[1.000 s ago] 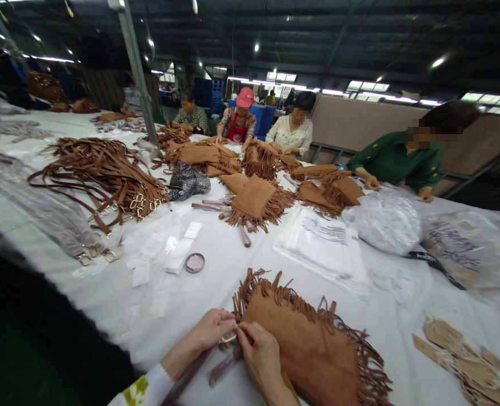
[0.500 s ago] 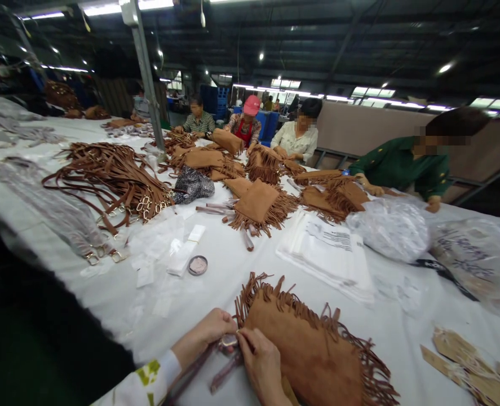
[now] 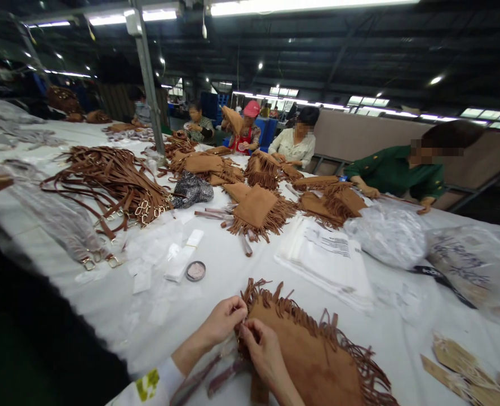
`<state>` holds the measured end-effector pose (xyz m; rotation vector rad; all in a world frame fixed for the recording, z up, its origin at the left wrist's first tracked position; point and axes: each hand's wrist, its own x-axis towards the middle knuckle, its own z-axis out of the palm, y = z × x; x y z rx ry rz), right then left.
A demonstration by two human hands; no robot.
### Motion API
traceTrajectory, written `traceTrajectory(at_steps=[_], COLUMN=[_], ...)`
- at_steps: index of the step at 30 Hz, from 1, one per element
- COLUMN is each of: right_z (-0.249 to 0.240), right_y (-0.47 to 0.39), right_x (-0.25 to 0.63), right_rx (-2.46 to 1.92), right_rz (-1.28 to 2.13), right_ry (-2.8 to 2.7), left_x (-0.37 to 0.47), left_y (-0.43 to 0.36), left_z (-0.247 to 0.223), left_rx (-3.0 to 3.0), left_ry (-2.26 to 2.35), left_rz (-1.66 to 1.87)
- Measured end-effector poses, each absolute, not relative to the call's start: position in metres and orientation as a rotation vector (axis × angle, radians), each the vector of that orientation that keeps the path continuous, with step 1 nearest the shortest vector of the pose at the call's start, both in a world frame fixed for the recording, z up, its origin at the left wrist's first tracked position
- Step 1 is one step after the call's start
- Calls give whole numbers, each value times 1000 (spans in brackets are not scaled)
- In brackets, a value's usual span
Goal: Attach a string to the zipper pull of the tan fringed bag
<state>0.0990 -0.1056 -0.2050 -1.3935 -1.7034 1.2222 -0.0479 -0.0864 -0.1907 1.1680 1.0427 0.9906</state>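
A brown suede bag with fringe (image 3: 309, 349) lies flat on the table in front of me. At its left edge my left hand (image 3: 226, 317) is closed in a pinch. My right hand (image 3: 264, 347) also pinches, its fingertips almost touching those of the left and its wrist over the bag. Whatever is between the fingertips is too small to make out. Below the hands runs a plastic-wrapped strap (image 3: 228, 376). A flat tan piece (image 3: 258, 389) shows under my right wrist.
Tan hang tags with strings (image 3: 465, 361) lie at right. Beyond are stacked white printed bags (image 3: 326, 256), a round tin (image 3: 196, 271), piled brown straps (image 3: 106, 180), fringed bags (image 3: 256, 206) and clear plastic bags (image 3: 389, 234). Several co-workers (image 3: 294, 141) work across the table.
Both hands have risen slightly and moved a little right, still pinching close together. The metal piece seen beneath them is now mostly hidden. A co-worker in a red cap has lifted a brown bag.
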Motion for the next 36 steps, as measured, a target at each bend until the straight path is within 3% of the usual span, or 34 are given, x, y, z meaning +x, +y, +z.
traceTrajectory(at_steps=[8, 13, 20, 29, 36], right_z=[-215, -215, -197, -221, -220], right_y=[-107, -106, -113, -140, -134], right_x=[105, 103, 121, 156, 134], right_rx=[-1361, -1381, -1337, -891, -1069], right_rz=[1392, 1389, 1173, 663, 507], right_ry=[-1536, -1524, -1812, -2577, -2510], left_x=[-52, -49, -45, -46, -62], left_y=[-97, -105, -109, -109, -114], left_z=[-228, -234, -239, -244, -249], left_rx=[1026, 976, 618, 173, -66], left_ry=[1191, 1188, 1042, 854, 824], left_rz=[828, 966, 1090, 1156, 1153])
